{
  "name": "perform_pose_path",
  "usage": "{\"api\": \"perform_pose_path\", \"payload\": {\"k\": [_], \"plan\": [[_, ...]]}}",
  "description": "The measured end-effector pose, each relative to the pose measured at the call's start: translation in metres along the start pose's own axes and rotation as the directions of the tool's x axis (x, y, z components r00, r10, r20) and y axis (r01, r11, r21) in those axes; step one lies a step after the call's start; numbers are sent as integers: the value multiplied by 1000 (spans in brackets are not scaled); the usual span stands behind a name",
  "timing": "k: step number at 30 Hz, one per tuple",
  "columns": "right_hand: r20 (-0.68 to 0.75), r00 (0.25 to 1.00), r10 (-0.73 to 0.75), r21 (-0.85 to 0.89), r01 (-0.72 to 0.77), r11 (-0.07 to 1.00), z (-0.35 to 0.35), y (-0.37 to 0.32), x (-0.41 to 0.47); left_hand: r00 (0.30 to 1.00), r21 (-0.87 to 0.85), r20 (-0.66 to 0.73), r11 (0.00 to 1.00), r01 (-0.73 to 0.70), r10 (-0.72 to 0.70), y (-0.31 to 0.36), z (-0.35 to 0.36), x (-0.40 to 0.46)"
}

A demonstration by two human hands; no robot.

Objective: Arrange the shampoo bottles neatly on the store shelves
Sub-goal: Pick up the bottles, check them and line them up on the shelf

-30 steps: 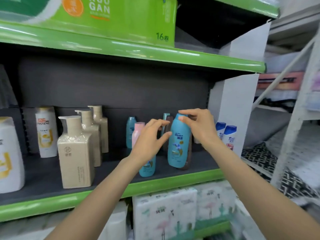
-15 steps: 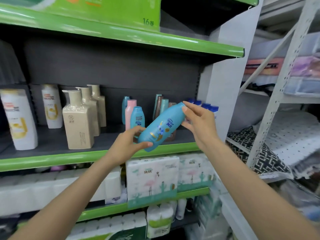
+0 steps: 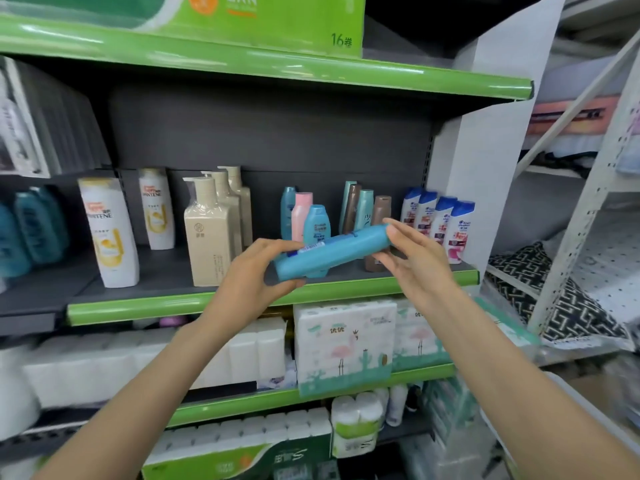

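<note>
Head view: we grip the blue shampoo bottle (image 3: 332, 252) sideways, left hand (image 3: 258, 271) at nine o'clock, right hand (image 3: 412, 265) at three; swinging it upright could topple shelf (image 3: 346, 291) neighbours.

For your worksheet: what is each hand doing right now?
Left hand: grips the blue plastic shampoo bottle at its base.
Right hand: holds its cap end.
</note>
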State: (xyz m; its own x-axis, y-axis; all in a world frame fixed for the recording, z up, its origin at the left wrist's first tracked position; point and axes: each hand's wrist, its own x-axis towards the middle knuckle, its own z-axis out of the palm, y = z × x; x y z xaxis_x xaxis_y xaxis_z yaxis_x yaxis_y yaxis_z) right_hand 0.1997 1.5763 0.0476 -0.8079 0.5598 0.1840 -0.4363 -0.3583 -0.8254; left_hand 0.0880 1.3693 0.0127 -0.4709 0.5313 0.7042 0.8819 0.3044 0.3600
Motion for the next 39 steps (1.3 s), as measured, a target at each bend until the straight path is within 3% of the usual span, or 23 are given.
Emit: {"api": "perform_pose_path", "payload": {"k": [3,6,14,18,24,27,29,31,35,39], "plan": [[35,998,-51,22,50,998,3,9,-4,997,-79,79,997,0,7,-5,-11,-7],[128,988,-84,1,84,996,4,14,-6,997,-92,66,995,-44,50,-7,-21,-10],[180,981,-80,-102,99,990,1,16,-5,956,287,-58,922,-259,287,-12,-27,-15],[186,980,-74,-92,92,991,-2,15,-5,954,311,-65,914,-260,294,-9,-26,-10],[177,980,-94,-73,109,991,-9,8,0,980,149,-68,973,-177,189,-1,-19,-5],[149,983,-106,-78,118,990,-13,4,3,998,-106,-54,994,-19,13,12,-17,-4],[139,984,-107,-91,120,989,-17,1,5,989,-350,41,925,145,-139,21,-13,-4],[163,981,-100,-108,119,987,-21,1,8,969,-475,117,844,248,-219,27,-6,-5],[239,967,-84,-116,115,987,-19,7,18,902,-556,266,710,432,-341,31,11,0],[258,959,-120,-116,154,981,-7,9,39,865,-492,374,719,491,-335,24,22,17]]}}
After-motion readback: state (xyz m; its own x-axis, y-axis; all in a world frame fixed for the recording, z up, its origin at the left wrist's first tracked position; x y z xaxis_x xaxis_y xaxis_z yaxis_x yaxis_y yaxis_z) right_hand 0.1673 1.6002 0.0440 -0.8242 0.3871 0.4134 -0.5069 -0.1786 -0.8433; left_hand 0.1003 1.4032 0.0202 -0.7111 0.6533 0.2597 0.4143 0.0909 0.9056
